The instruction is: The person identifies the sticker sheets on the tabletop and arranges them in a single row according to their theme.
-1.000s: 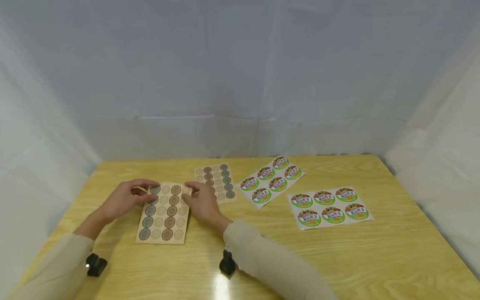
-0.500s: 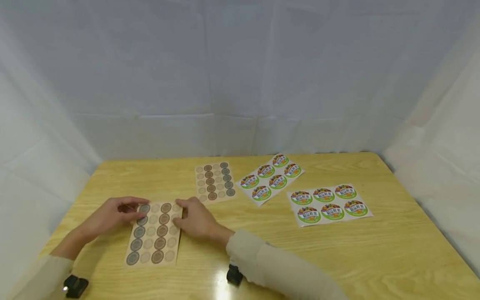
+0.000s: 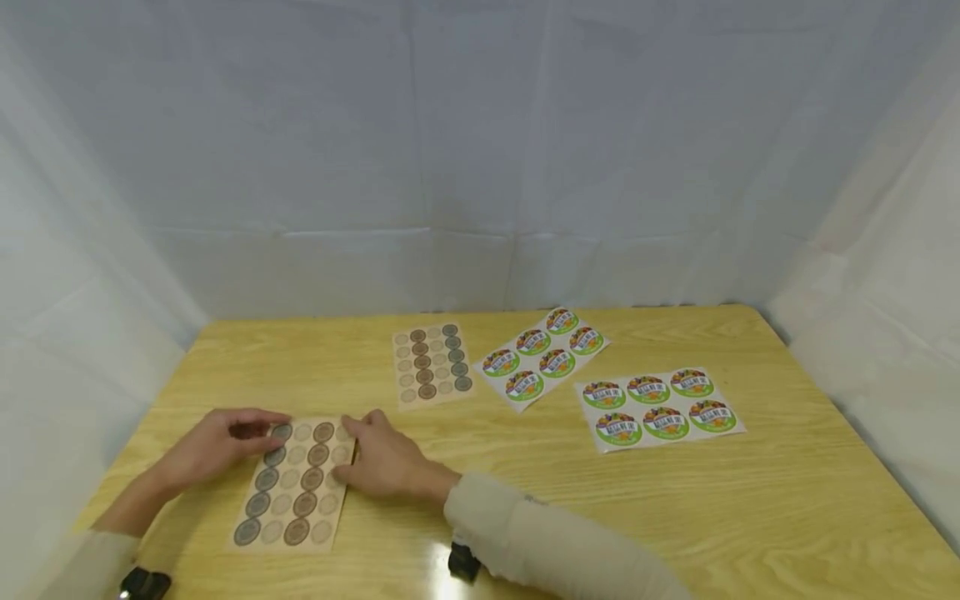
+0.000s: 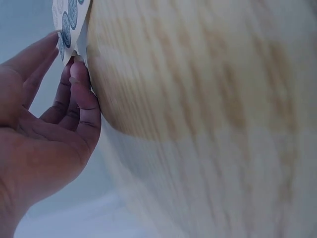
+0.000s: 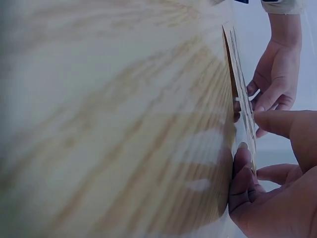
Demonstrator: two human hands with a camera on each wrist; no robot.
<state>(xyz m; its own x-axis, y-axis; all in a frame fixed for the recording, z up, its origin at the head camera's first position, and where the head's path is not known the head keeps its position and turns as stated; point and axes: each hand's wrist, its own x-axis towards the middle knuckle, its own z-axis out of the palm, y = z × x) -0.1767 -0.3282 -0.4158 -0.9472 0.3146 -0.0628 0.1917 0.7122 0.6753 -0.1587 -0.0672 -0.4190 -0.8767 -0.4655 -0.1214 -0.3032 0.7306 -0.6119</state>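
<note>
A tan sticker sheet (image 3: 292,492) with columns of round grey, brown and pale stickers is at the left front of the table. My left hand (image 3: 213,450) pinches its upper left edge; the left wrist view shows thumb and fingers on either side of the sheet's corner (image 4: 67,29). On the opposite edge my right hand (image 3: 390,458) pinches the sheet near the top right corner. In the right wrist view the sheet (image 5: 241,84) appears edge-on, close over the table, with fingers of the right hand (image 5: 277,183) beneath it and the thumb on top.
Another tan sticker sheet (image 3: 435,367) lies at the back middle. Right of it are two white sheets of fruit-printed round stickers, one slanted (image 3: 542,358) and one lying nearer (image 3: 660,410). White cloth (image 3: 480,167) hangs behind the wooden table (image 3: 600,517).
Both hands have brought the tan sticker sheet toward the front and left, lower over the table. The back tan sheet, partly covered by the right hand earlier, now shows fully.
</note>
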